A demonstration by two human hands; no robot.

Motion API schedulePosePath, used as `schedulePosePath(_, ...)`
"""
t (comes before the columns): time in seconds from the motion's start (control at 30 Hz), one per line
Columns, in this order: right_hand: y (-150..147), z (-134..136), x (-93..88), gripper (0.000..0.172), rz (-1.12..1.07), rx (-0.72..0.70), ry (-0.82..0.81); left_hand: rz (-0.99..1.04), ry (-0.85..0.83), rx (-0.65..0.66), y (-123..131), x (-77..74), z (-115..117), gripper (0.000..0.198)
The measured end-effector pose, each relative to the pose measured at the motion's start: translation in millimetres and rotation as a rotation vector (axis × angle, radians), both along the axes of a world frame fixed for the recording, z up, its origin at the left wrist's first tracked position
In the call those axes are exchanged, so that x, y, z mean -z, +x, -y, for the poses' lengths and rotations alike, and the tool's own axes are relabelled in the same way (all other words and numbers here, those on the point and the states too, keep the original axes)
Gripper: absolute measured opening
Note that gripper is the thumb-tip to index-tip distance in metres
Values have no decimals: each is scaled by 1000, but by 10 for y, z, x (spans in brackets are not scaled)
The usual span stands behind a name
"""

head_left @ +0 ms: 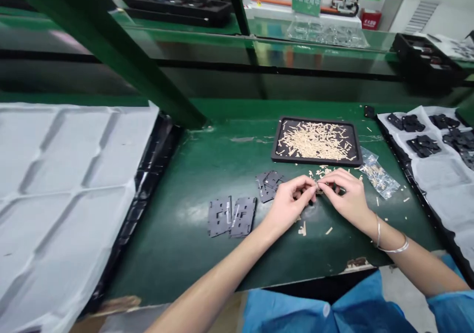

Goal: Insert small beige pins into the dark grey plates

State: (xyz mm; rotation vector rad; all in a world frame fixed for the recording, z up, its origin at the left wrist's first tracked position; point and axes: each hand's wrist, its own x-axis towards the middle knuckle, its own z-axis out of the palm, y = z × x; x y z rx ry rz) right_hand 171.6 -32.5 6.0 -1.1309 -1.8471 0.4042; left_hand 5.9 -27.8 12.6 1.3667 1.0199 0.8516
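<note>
My left hand (291,199) and my right hand (346,194) meet over the green table (207,234), fingers pinched together around a small dark part that I can barely see. Just behind them stands a black tray (277,140) heaped with small tan strips (314,140). A few loose strips (303,229) lie under my hands. A small pile of dark flat parts (270,184) sits left of my left hand. Two grey flat plates (231,217) lie side by side further left.
A clear plastic bag (377,175) of strips lies right of my hands. White sheets (437,175) with dark parts (422,145) lie at the right edge. A large white moulded tray (62,185) fills the left. A green beam (111,41) and shelf stand behind.
</note>
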Motion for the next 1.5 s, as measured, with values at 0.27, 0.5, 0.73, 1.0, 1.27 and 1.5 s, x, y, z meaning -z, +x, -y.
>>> schedulePosePath(0.27, -13, -7, -8, 13, -1, -47, 34, -87, 87, 0, -18, -20, -7, 16)
schedulePosePath(0.5, 9, -16, -3, 17, 114, -90, 101, -222, 174, 43, -33, 6, -16, 16)
schedulePosePath(0.73, -8, -4, -16, 18, 143, -63, 193, -18, 2, 92, -27, -33, -28, 18)
schedulePosePath(1.0, 3, -16, -19, 15, 123, -49, 185, 84, -61, 93, -33, -31, -30, 20)
schedulePosePath(1.27, -2, -26, -13, 15, 158, -93, 244, 104, -72, 96, -23, -9, -43, 20)
schedulePosePath(1.5, 120, -132, -36, 15, 215, 124, 274, 198, -148, 7, -33, 4, -47, 21)
